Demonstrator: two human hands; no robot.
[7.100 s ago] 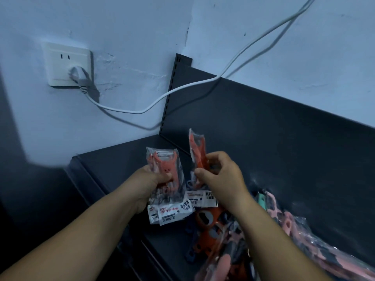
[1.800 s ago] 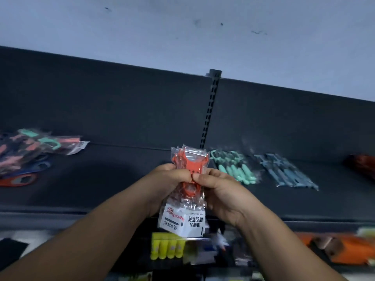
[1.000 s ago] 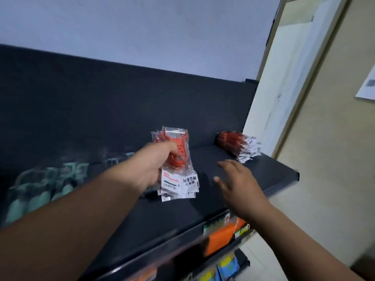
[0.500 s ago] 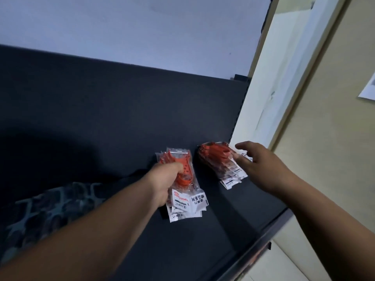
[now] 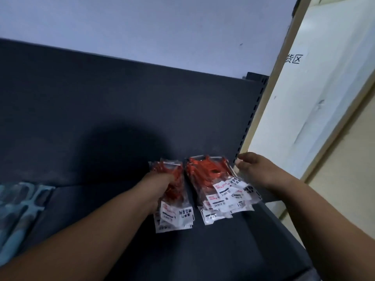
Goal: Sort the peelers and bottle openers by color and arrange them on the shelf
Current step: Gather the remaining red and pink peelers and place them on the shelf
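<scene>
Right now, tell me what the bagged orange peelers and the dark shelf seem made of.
Orange peelers in clear bags: likely plastic tools; the wrap is thin glossy film, since it crinkles and catches light. White labels: seemingly printed paper, matte. Dark grey shelf: probably painted metal, smooth and matte; its upright has punched slots.

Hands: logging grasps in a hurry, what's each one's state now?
Left hand: grips orange peeler packets.
Right hand: open, empty, beside the orange pile.

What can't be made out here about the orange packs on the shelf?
Head view only.
Held orange packs: count hidden by overlap and the left hand gripping them.
Orange pile by the right hand: count hidden by overlap.
Blue-green packs: blurred, cut by left edge.
Label print: too blurred.
</scene>
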